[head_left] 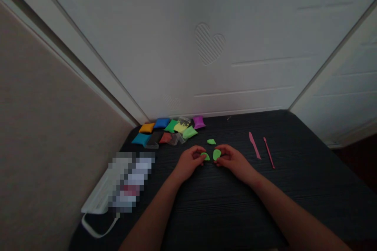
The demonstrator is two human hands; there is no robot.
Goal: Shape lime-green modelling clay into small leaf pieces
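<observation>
My left hand point(191, 160) pinches a piece of light green modelling clay point(205, 157) between thumb and fingers. A second flattened, roundish piece of the same clay point(216, 154) is gripped in my right hand point(232, 161). The two pieces are close together but apart, over the middle of the dark table. Just beyond them a small irregular lump of green clay point(211, 141) lies on the tabletop. The fingers behind each piece are partly hidden.
Several coloured clay packets point(162, 123) lie at the back left of the dark table point(218, 208). A pink plastic knife point(254, 146) and a thin pink modelling tool point(269, 153) rest on the right. A white object with a strap point(97, 196), partly pixelated, lies left.
</observation>
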